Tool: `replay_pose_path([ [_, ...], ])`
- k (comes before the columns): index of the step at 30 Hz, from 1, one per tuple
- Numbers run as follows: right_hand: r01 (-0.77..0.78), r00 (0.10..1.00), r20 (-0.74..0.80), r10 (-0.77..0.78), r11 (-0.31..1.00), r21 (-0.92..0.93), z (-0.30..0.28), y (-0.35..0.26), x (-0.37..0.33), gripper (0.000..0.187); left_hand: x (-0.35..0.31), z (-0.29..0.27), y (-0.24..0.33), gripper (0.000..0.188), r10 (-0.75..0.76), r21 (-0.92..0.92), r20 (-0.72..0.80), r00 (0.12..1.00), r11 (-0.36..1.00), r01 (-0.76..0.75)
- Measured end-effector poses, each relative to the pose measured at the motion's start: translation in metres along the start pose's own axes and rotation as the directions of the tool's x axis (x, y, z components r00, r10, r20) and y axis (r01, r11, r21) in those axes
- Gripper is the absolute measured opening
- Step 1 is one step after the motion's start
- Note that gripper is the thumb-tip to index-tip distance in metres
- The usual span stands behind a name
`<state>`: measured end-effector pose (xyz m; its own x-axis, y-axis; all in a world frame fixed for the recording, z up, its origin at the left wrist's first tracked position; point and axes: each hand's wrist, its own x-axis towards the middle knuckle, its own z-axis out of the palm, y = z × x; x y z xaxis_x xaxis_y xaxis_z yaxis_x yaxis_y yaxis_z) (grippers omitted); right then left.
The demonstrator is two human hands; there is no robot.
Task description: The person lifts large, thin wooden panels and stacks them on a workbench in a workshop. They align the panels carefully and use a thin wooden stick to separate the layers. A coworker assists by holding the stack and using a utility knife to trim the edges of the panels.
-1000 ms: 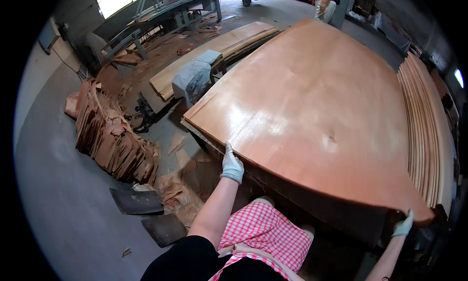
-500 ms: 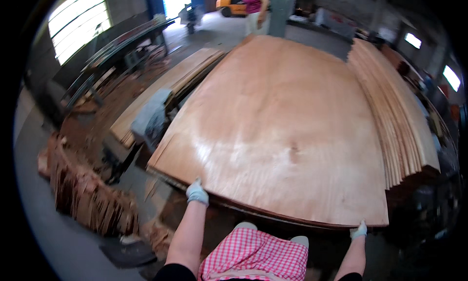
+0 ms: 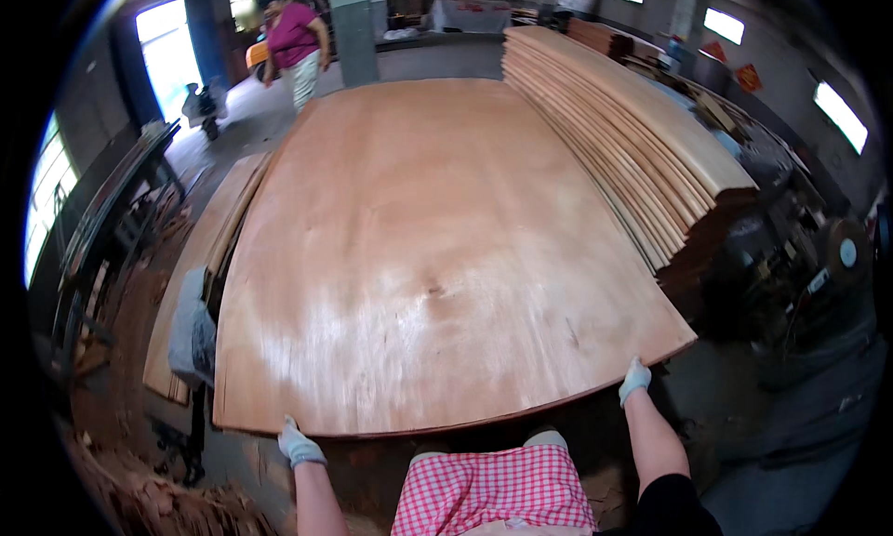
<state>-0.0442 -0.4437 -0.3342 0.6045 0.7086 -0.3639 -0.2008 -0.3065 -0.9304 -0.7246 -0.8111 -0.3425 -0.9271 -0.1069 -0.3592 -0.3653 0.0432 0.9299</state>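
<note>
A large, reddish-tan sheet of wood veneer or plywood fills the middle of the view, its near edge facing me. My left hand, in a pale glove, grips that edge close to the near left corner. The thumb lies on top and the other fingers are hidden below. Near the right corner, my right hand, gloved too, holds the edge the same way. How far the sheet is lifted off what lies under it cannot be made out.
A tall layered stack of wood sheets runs along the right side. On the left are a lower board pile with a grey wrapped bundle, and a metal rack. A person in a purple top stands beyond the far edge, near a pillar.
My view has turned to the right, so the scene sits further left. Both hands still hold the near edge. The person at the back is now bent forward, with more of the body showing.
</note>
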Motion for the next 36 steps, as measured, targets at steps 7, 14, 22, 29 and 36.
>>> replay_pose_path([
  [7,-0.007,0.999,-0.033,0.001,0.981,-0.192,0.013,-0.015,-0.004,0.055,-0.027,0.011,0.001,0.047,-0.175,0.113,0.062,0.983,0.979,0.167],
  [14,-0.018,0.986,-0.149,-0.072,0.849,-0.527,0.011,-0.018,-0.009,0.061,-0.023,0.012,0.014,0.049,-0.125,0.158,0.269,0.955,0.984,0.084],
  [22,0.072,0.997,0.05,-0.052,0.689,-0.721,0.003,-0.041,0.007,0.053,-0.005,0.033,0.007,0.04,-0.133,0.306,0.185,0.974,0.949,0.072],
  [29,0.114,0.993,0.09,-0.077,0.826,-0.553,0.041,-0.035,-0.025,0.06,-0.014,-0.017,0.017,0.046,-0.114,0.03,0.567,0.816,0.993,0.118],
  [36,0.156,0.937,0.319,-0.14,0.987,-0.025,-0.003,-0.012,-0.024,0.042,-0.064,0.014,0.045,0.033,-0.189,-0.089,-0.02,0.982,0.978,0.187],
])
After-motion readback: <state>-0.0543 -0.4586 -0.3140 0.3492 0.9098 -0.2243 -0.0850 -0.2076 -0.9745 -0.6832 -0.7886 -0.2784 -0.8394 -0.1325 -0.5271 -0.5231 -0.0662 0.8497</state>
